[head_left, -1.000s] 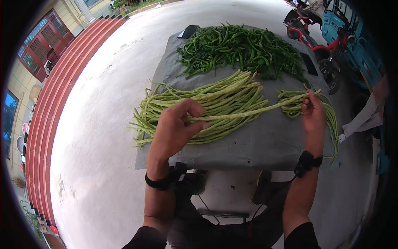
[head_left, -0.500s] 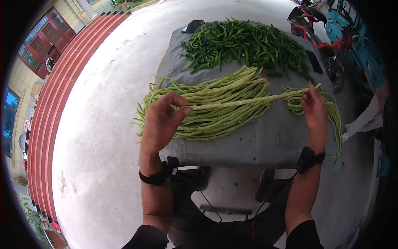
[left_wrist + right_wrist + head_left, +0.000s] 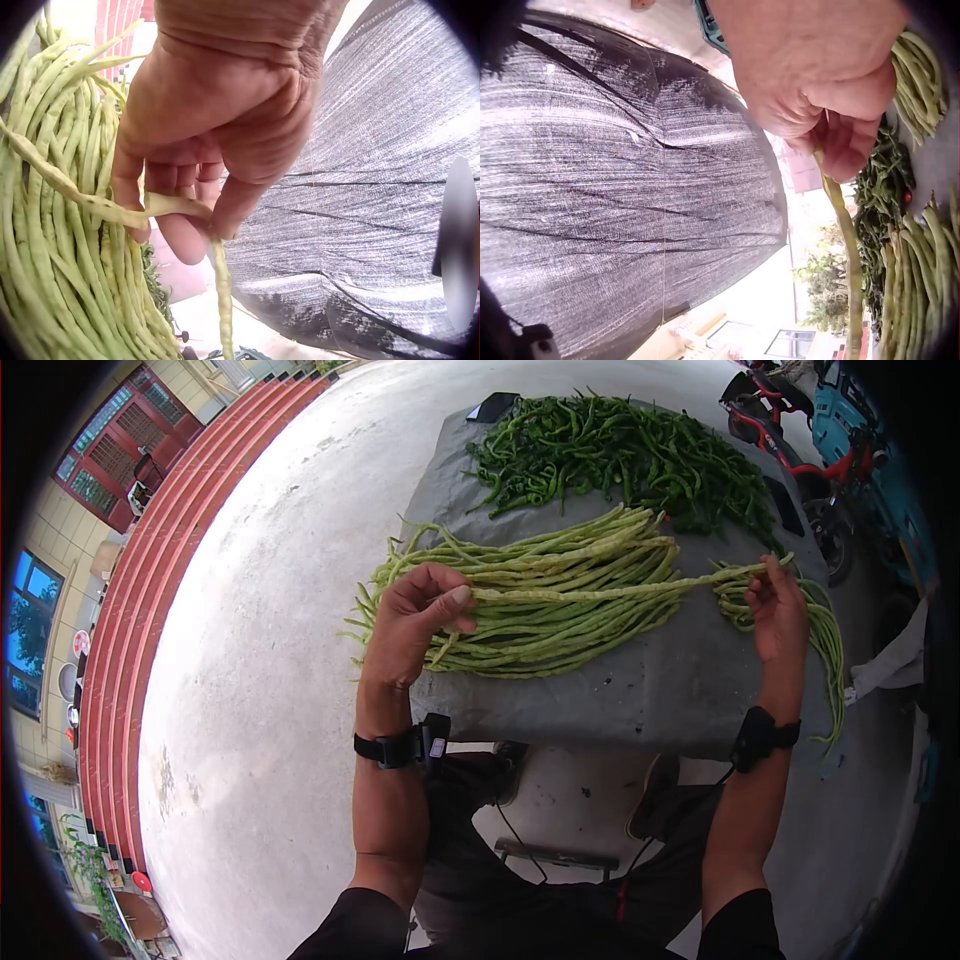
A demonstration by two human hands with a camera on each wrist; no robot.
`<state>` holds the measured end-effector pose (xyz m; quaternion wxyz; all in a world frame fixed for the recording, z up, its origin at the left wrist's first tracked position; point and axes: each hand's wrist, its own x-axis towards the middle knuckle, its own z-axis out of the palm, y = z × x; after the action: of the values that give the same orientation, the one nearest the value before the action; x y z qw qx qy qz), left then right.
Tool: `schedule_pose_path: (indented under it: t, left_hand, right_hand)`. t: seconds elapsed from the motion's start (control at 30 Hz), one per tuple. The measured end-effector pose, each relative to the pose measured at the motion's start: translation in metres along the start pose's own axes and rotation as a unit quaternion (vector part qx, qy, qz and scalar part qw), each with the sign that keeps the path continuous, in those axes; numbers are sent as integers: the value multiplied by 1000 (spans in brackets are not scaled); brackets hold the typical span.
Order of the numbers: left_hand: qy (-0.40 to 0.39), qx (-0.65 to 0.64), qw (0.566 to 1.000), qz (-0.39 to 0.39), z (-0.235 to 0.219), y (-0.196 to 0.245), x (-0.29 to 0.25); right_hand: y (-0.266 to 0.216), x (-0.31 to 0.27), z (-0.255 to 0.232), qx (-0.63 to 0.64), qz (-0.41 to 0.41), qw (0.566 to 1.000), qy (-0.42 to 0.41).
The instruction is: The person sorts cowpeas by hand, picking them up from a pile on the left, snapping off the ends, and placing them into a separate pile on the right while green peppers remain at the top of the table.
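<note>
Above the bean pile (image 3: 560, 610), both hands' grips still pinch one long bean (image 3: 600, 592), now raised higher.

long bean (image 3: 600, 588), left hand (image 3: 412, 622), right hand (image 3: 778, 615)

Soft, even daylight with faint shadows; strong fisheye bending and dark corners, wrist close-ups slightly blurred.

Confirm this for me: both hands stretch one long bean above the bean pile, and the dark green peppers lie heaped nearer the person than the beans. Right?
Not quite. The peppers lie on the far side of the bean pile, not nearer the person; the head view shows it. The rest holds: the left hand and right hand each pinch an end of one long bean stretched above the pile.
</note>
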<state>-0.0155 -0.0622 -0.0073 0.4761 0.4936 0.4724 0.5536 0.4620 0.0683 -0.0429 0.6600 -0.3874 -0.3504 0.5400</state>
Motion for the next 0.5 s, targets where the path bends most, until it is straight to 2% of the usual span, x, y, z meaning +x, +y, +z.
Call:
schedule_pose_path:
  t: [0.27, 0.37, 0.5]
  left_hand:
    - [2, -9, 999, -43, 7, -2, 0]
    - [10, -18, 999, -28, 8, -1, 0]
    - [31, 49, 998, -29, 0, 11, -6]
  right_hand:
    - [-8, 4, -10, 15, -9, 1000, 6]
    - [-9, 2, -9, 5, -11, 1000, 5]
    - [-3, -2, 0, -18, -10, 1000, -4]
